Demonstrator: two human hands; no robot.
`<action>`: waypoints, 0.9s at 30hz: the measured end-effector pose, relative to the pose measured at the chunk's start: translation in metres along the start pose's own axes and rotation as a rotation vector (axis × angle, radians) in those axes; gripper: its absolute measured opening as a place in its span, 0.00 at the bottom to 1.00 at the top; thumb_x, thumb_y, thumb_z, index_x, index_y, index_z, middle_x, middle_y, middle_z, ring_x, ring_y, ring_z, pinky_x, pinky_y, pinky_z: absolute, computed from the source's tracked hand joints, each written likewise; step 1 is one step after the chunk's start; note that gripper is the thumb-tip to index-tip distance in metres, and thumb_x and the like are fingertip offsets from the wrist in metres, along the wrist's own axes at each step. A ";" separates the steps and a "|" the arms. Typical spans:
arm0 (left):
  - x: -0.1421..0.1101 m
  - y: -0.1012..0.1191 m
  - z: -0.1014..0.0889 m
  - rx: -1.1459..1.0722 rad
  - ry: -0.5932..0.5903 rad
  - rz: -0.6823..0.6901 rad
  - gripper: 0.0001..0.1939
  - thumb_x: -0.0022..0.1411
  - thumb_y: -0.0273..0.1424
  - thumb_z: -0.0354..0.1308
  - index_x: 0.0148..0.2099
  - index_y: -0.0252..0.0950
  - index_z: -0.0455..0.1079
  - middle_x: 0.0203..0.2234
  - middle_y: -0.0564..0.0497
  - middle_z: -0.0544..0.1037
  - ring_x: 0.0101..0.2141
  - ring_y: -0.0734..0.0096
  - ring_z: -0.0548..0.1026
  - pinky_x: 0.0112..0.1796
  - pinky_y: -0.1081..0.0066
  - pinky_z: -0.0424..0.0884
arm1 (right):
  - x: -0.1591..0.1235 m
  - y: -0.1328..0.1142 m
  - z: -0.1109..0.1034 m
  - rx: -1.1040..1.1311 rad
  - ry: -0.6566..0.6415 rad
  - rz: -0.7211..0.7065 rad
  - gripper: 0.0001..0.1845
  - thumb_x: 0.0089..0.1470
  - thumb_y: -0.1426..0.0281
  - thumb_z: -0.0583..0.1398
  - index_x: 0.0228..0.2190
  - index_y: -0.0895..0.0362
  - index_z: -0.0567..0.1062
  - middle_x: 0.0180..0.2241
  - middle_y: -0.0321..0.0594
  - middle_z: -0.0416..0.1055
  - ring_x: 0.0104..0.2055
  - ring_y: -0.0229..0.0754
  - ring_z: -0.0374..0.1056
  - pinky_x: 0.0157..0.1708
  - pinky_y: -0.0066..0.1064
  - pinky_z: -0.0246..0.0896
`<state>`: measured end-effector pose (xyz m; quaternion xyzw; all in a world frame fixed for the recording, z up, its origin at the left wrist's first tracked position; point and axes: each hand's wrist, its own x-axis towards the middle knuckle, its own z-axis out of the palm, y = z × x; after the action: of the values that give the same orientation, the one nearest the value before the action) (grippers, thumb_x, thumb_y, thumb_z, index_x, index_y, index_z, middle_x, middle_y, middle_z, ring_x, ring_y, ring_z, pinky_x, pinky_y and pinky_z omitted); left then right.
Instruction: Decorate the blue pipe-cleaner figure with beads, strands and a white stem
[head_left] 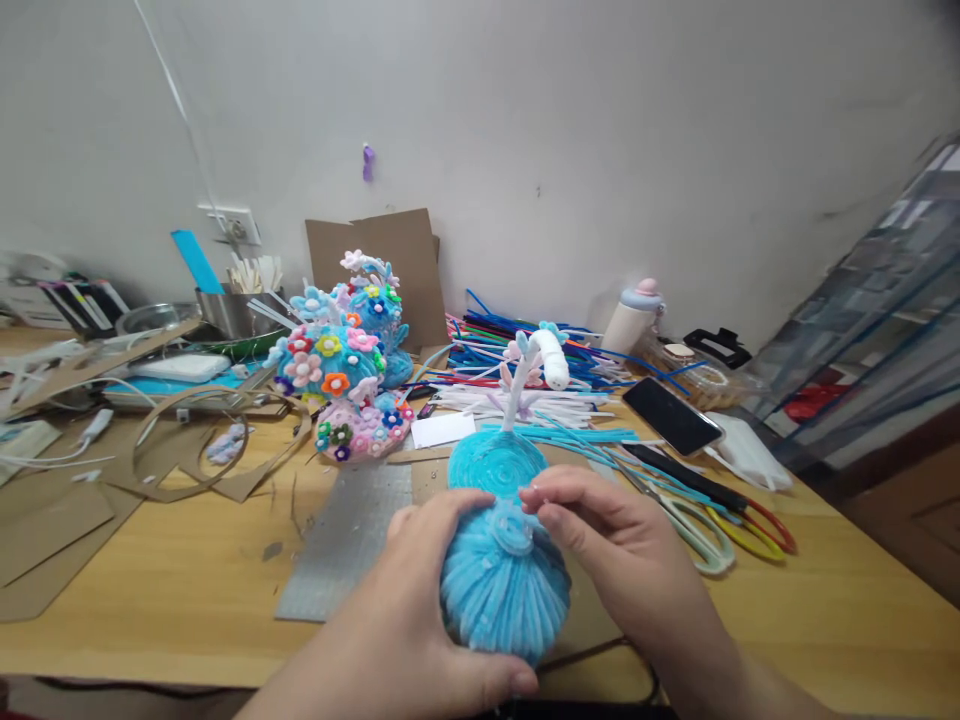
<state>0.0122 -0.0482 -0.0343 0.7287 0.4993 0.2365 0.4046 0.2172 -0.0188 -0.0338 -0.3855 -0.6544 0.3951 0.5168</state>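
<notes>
My left hand [416, 590] is wrapped round the side of a pleated light-blue ball [506, 595] that looks made of fuzzy pipe cleaners. On top of the ball sits a small coil [511, 530] with a clear, shiny patch. Thumb and forefinger of my right hand [619, 535] are pinched together beside this coil; what they hold, if anything, is too small to make out. Just behind the ball is a flat blue spiral disc [496, 460]. From its far side rises a bent white stem [514, 390] with small pink and blue petals.
Left of the ball stands a flower-covered ornament [334, 365]. Bundles of pipe cleaners [517, 345] lie at the back. To the right are scissors [697, 535], pliers [761, 530], a phone [673, 415] and a bottle [634, 315]. Cardboard scraps [56, 540] cover the left side.
</notes>
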 end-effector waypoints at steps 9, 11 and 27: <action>-0.012 0.006 -0.004 0.001 0.002 0.096 0.51 0.43 0.46 0.72 0.66 0.50 0.51 0.58 0.45 0.63 0.59 0.44 0.61 0.57 0.43 0.59 | 0.009 -0.018 0.003 0.212 -0.220 0.141 0.06 0.54 0.64 0.65 0.31 0.52 0.82 0.32 0.36 0.75 0.36 0.37 0.68 0.37 0.28 0.63; -0.014 0.006 -0.004 -0.032 -0.014 0.100 0.51 0.43 0.47 0.72 0.66 0.49 0.51 0.59 0.43 0.62 0.59 0.42 0.60 0.57 0.42 0.59 | 0.010 -0.019 0.001 0.301 -0.263 0.206 0.07 0.52 0.63 0.66 0.31 0.53 0.82 0.33 0.37 0.76 0.37 0.37 0.69 0.38 0.28 0.64; -0.022 0.015 -0.007 -0.126 -0.056 0.115 0.50 0.43 0.45 0.72 0.65 0.49 0.52 0.61 0.44 0.62 0.60 0.45 0.61 0.58 0.47 0.60 | 0.020 -0.013 -0.007 0.634 -0.500 0.296 0.12 0.48 0.65 0.70 0.37 0.53 0.81 0.34 0.35 0.77 0.36 0.33 0.70 0.38 0.25 0.63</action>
<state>0.0066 -0.0687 -0.0170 0.7356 0.4291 0.2702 0.4493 0.2192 -0.0046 -0.0137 -0.1899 -0.5430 0.7280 0.3730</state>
